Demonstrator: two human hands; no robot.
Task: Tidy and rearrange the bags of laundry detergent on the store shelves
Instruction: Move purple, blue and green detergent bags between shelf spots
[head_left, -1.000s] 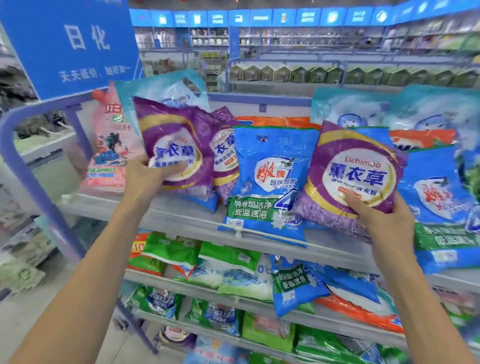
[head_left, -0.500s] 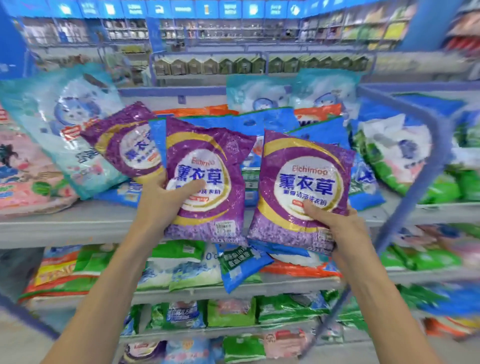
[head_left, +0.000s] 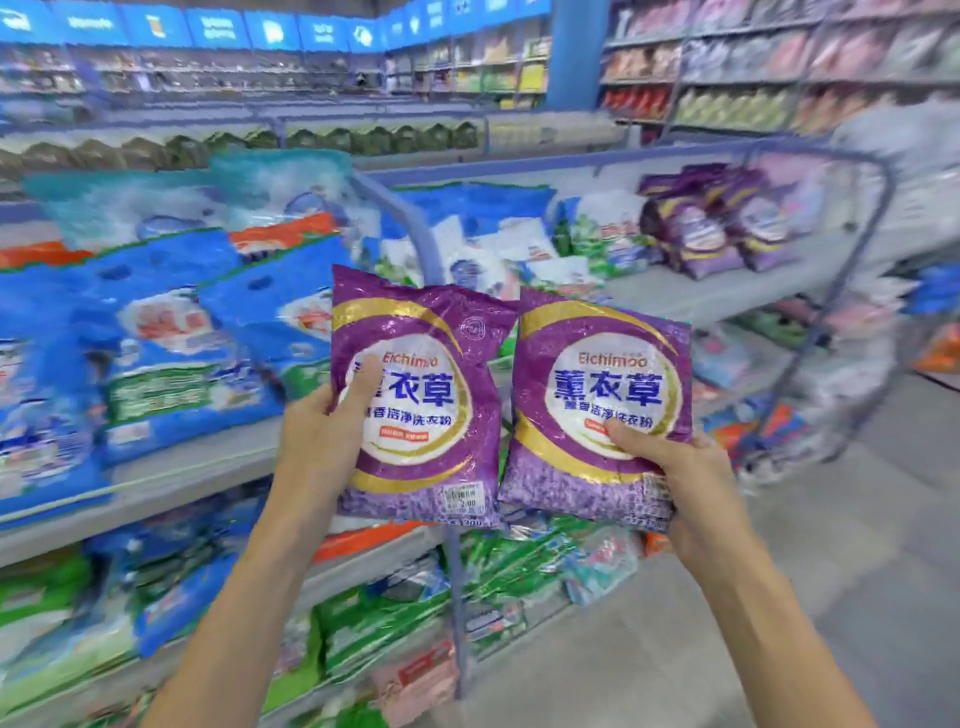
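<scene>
Two purple bags of lavender laundry detergent are held up side by side in front of the shelves. My left hand (head_left: 317, 441) grips the left purple bag (head_left: 431, 364) by its left edge, thumb across the front. My right hand (head_left: 675, 467) grips the right purple bag (head_left: 613, 332) at its lower right corner, thumb on the label. Both bags are upright and clear of the shelves. Several matching purple bags (head_left: 711, 228) stand on the top shelf (head_left: 727, 291) of the rack at the right.
Blue detergent bags (head_left: 171, 343) fill the left rack's top shelf, teal bags (head_left: 156, 208) behind them. A blue metal post (head_left: 415, 228) divides the two racks. Green and orange bags (head_left: 374, 623) lie on lower shelves. Grey aisle floor (head_left: 831, 597) lies at the right.
I lifted both purple bags off the left shelf and my view has swung right. The two bags now sit closer together, in front of the divide between the racks.
</scene>
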